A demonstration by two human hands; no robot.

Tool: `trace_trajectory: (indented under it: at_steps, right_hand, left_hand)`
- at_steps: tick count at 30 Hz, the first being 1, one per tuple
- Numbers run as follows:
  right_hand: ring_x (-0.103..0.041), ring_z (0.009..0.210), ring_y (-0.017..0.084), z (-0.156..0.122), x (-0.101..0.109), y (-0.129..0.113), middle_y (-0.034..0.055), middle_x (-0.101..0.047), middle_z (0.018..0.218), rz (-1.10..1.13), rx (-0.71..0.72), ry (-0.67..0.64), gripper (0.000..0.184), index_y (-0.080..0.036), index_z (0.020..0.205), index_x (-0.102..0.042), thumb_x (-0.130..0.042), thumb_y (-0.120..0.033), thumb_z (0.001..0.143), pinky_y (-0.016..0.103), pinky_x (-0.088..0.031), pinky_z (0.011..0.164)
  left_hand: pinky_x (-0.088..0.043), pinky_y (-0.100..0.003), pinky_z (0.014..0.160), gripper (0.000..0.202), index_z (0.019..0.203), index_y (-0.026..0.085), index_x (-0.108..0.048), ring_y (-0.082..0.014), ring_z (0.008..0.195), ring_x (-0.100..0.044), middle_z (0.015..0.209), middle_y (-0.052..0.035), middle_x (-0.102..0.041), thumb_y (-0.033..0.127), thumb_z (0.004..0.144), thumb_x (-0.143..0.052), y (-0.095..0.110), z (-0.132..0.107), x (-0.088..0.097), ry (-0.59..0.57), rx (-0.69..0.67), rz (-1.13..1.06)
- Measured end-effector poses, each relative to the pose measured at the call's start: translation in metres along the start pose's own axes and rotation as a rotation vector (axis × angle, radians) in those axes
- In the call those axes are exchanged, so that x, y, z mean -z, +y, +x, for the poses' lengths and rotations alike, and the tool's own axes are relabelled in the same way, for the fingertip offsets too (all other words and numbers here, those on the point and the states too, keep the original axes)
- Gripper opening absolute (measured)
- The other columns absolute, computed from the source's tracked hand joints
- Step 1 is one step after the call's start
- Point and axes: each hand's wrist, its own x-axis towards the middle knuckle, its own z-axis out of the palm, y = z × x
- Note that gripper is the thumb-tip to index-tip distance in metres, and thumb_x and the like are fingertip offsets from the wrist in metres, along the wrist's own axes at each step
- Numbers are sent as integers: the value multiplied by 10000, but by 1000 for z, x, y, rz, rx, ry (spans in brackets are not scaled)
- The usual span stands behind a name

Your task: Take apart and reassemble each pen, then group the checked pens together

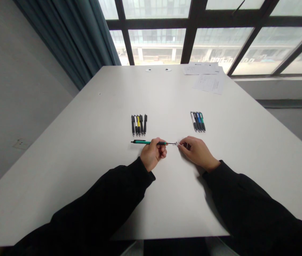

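My left hand (153, 153) is closed around a green pen (140, 142) with a black clip, held level with its clip end to the left. From the pen's right end a thin refill (171, 143) sticks out. At the refill's end, the fingers of my right hand (195, 150) pinch a small silvery piece (177, 143), too small to make out fully. Beyond my left hand lies a row of several pens (139, 125), black, white and yellow. Another row of pens (198, 122), white, black, blue and green, lies beyond my right hand.
The white table (87, 149) runs back to a window with dark frames (190, 35). Papers (208, 83) lie at its far right, and two small white oval pieces (168, 70) near the far edge. A blue curtain (81, 39) hangs on the left.
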Motion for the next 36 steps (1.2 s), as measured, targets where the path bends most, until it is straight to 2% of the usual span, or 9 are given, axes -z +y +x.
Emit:
trace_trajectory:
  at_steps: [18, 24, 29, 32, 36]
  right_hand:
    - [-570, 655, 158, 1, -1, 1, 30, -663, 742, 33, -17, 11, 97, -185, 850, -694, -637, -263, 851, 280, -408, 629]
    - [-521, 599, 134, -3, 4, -1, 4, -591, 692, 218, -30, 84, 96, -179, 890, -663, -600, -252, 880, 272, -410, 585]
    - [-551, 650, 133, -8, 10, -13, 35, -607, 847, 436, 77, 71, 143, -194, 1025, -636, -580, -250, 905, 260, -443, 554]
    - [-560, 653, 132, -9, 9, -19, 38, -613, 848, 443, 111, 62, 117, -202, 977, -645, -627, -283, 894, 257, -454, 540]
    - [-566, 676, 146, -7, 10, -18, 47, -624, 810, 402, 138, 60, 111, -198, 904, -660, -604, -293, 916, 268, -454, 558]
  left_hand:
    - [-317, -186, 431, 288, 697, 114, -605, -91, 445, -454, 534, 8, -464, 312, 881, -506, -1, 1, 1, -2, -3, -9]
    - [-320, -185, 432, 298, 705, 115, -607, -88, 442, -452, 536, 10, -460, 325, 889, -504, -1, 1, 0, 1, 6, -4]
    - [-324, -186, 437, 303, 700, 114, -608, -86, 443, -456, 534, 12, -461, 335, 886, -519, -1, 0, -1, -1, 1, 16]
    - [-326, -190, 439, 298, 711, 118, -608, -87, 443, -460, 535, 12, -473, 367, 867, -561, -2, 0, -1, -6, 0, 40]
    - [-320, -192, 433, 300, 723, 116, -617, -90, 443, -464, 526, 17, -475, 397, 825, -620, -3, 0, -1, -21, -5, 64]
